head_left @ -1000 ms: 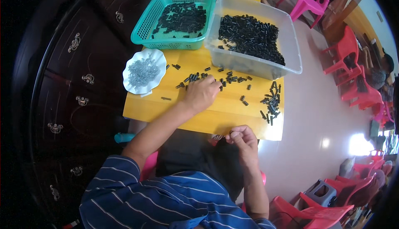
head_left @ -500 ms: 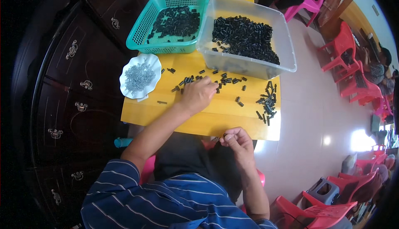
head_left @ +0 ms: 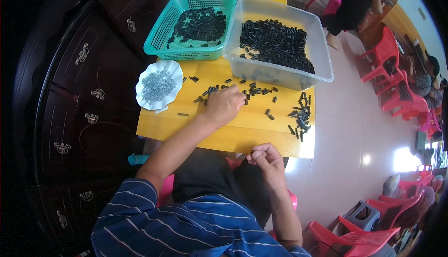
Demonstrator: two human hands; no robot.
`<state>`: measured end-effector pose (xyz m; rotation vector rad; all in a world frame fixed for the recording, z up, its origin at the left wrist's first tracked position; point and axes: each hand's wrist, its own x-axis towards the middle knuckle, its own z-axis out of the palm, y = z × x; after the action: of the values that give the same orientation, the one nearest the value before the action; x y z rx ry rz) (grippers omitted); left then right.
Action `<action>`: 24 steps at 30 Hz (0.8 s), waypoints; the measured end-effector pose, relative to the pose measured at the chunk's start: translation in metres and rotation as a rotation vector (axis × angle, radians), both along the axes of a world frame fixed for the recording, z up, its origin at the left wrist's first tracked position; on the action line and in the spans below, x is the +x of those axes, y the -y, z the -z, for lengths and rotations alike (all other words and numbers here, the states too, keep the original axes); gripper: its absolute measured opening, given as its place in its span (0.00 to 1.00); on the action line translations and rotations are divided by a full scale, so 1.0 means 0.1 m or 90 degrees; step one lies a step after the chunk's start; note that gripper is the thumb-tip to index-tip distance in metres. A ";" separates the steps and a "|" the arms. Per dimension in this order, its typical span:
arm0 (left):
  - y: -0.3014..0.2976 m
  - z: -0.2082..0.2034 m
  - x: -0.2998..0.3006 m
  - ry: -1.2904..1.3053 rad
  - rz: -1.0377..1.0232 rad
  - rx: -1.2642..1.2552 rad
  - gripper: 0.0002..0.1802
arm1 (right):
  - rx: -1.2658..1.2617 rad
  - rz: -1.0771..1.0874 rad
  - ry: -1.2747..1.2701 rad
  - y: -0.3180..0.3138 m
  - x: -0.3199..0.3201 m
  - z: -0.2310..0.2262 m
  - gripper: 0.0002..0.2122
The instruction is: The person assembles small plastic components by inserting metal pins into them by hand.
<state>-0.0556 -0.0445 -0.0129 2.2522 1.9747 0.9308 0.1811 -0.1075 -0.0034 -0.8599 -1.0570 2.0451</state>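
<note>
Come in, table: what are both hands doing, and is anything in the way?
Left hand among loose black pieces, fingertips hidden. Right hand pinching a small dark piece by the table. Translucent bin beyond, blocking neither hand.

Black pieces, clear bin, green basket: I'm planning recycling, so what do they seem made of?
Black pieces: dark and slightly glossy, with small highlights; perhaps plastic, though coated metal isn't ruled out.
Clear bin: likely plastic, cloudy and translucent, since the yellow table shows through it.
Green basket: likely moulded plastic, with a slight sheen and regular perforations.
</note>
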 end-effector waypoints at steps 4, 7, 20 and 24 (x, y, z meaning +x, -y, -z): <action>-0.03 -0.04 0.03 -0.023 0.003 -0.036 0.06 | 0.000 -0.010 -0.009 -0.03 0.04 0.02 0.05; -0.05 -0.05 0.05 -0.012 -0.011 -0.037 0.05 | 0.000 -0.011 -0.017 -0.03 0.05 0.02 0.05; 0.00 -0.11 0.10 -0.046 0.007 -0.098 0.09 | -0.010 0.002 -0.008 0.01 0.01 -0.06 0.05; 0.04 -0.09 0.11 -0.029 0.005 -0.105 0.09 | -0.008 0.002 -0.011 0.01 0.01 -0.06 0.05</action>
<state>-0.0450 -0.0487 -0.0041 2.2090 1.9784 0.6931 0.1826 -0.1086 0.0024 -0.8491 -1.0330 2.0548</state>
